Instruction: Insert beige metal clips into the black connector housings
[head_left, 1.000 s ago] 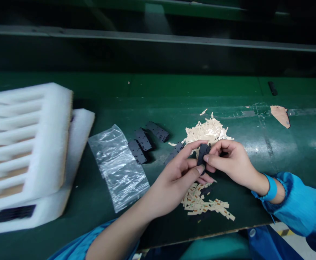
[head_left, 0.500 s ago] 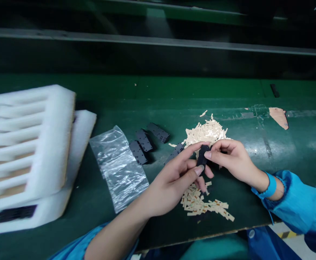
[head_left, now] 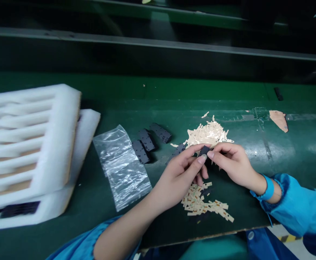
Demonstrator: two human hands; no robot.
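Between the fingertips of my left hand [head_left: 178, 177] is a small black plate-like part [head_left: 204, 150], pinched by thumb and index finger. My right hand [head_left: 232, 160] meets its right side, thumb and index finger pressed together there; whether a small strip is also in that pinch is hidden. Just beyond my hands lies a heap of cream strips [head_left: 206, 133]. Nearer the front edge, below my left fingers, spreads a second pile of cream strips [head_left: 201, 204] with brownish marks. Several black parts like the held one, such as this black block [head_left: 160, 133], lie left of my hands.
A clear plastic bag [head_left: 124, 169] lies flat left of the black parts. White foam trays [head_left: 63, 144] with slots are stacked at far left. A pinkish scrap [head_left: 279, 120] and a small black piece [head_left: 278, 94] lie at the back right. The green table's front edge [head_left: 201, 238] runs close to me.
The black part has turned in my fingers and shows less of its face. My left fingers have curled in a little. The whole view has shifted slightly.
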